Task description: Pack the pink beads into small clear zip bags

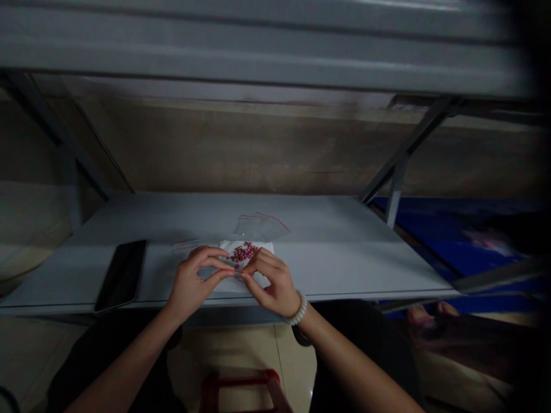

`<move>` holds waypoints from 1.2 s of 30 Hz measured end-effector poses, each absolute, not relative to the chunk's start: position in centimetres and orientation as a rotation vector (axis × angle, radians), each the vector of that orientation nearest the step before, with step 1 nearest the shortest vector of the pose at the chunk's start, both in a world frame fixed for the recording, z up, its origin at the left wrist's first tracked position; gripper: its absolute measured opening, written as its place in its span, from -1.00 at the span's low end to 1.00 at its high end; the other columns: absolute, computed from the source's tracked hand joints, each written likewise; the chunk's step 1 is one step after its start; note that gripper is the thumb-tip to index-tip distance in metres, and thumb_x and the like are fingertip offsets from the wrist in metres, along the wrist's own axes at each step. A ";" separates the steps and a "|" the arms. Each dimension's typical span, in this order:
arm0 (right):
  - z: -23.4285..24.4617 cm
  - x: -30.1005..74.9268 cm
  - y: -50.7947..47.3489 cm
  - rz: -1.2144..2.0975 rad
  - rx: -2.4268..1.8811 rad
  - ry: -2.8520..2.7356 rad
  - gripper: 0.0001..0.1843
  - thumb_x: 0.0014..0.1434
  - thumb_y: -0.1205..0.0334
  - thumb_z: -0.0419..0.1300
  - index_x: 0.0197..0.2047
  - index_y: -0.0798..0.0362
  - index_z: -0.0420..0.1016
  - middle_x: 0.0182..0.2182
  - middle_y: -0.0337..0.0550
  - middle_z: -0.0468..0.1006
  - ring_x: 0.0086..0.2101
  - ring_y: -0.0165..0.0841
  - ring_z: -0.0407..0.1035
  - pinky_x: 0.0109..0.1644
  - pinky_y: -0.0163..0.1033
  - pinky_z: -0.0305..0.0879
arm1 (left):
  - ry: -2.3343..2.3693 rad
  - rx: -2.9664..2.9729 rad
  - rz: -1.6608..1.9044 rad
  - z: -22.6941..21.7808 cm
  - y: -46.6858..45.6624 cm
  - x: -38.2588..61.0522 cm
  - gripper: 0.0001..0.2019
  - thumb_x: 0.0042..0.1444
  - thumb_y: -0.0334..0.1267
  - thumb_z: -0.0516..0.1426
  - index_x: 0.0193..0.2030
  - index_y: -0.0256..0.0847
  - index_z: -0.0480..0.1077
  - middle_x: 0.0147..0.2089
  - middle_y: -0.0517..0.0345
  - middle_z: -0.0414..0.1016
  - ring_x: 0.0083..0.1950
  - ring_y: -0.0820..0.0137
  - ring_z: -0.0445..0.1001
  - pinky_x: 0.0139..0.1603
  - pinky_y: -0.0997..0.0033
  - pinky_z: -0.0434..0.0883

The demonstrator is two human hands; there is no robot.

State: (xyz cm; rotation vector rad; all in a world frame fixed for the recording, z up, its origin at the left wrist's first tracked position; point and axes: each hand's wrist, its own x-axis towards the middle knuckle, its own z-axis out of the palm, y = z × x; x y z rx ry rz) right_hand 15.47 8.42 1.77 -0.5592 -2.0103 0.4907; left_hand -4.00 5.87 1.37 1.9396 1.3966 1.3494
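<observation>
My left hand point(192, 281) and my right hand point(271, 284) hover over the front of a grey metal shelf, their thumbs and forefingers pinched and nearly meeting. Whatever lies between the fingertips is too small to make out. Just behind them, a heap of small pink beads point(244, 252) rests on a white paper sheet point(246, 245). A clear plastic bag with a red-lined edge point(261, 228) lies behind the sheet, and a second clear bag point(185, 246) lies partly behind my left hand. A white beaded bracelet point(298, 308) circles my right wrist.
A black smartphone point(121, 275) lies face up on the grey shelf point(344, 252) left of my hands. Metal struts and a low upper shelf point(258, 51) frame the space above. Blue material point(451, 241) sits to the right, a red stool point(241, 387) below.
</observation>
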 end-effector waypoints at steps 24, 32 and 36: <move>2.4 15.5 7.9 0.473 -0.564 -1.967 -0.90 0.15 0.38 0.13 -0.40 0.08 0.41 -0.50 -0.16 0.41 -0.38 -0.31 0.26 -0.25 -0.14 0.23 | 1.334 2.175 1.553 2.0 6.1 -5.5 -0.87 0.06 -0.36 0.22 -0.48 -0.12 0.49 -0.47 0.31 0.58 -0.30 0.41 0.57 0.17 0.16 0.38; 1.4 14.1 7.6 0.871 -0.675 -1.725 -0.90 0.20 0.24 0.17 -0.32 0.05 0.47 -0.39 -0.15 0.49 -0.30 -0.33 0.38 -0.15 -0.14 0.34 | 1.299 1.740 1.484 1.1 6.0 -6.2 -0.89 0.06 -0.28 0.22 -0.26 -0.21 0.45 -0.31 0.12 0.58 -0.29 0.38 0.58 -0.24 0.40 0.54; 0.0 12.8 7.7 1.469 -0.531 -1.550 -0.55 0.23 0.13 0.15 0.17 -0.07 0.25 -0.03 -0.04 0.48 -0.11 -0.31 0.44 -0.08 -0.11 0.43 | 1.398 1.525 1.554 1.3 7.2 -7.5 -0.81 0.04 -0.24 0.22 -0.21 -0.23 0.42 -0.29 0.09 0.57 -0.28 0.37 0.58 -0.26 0.42 0.55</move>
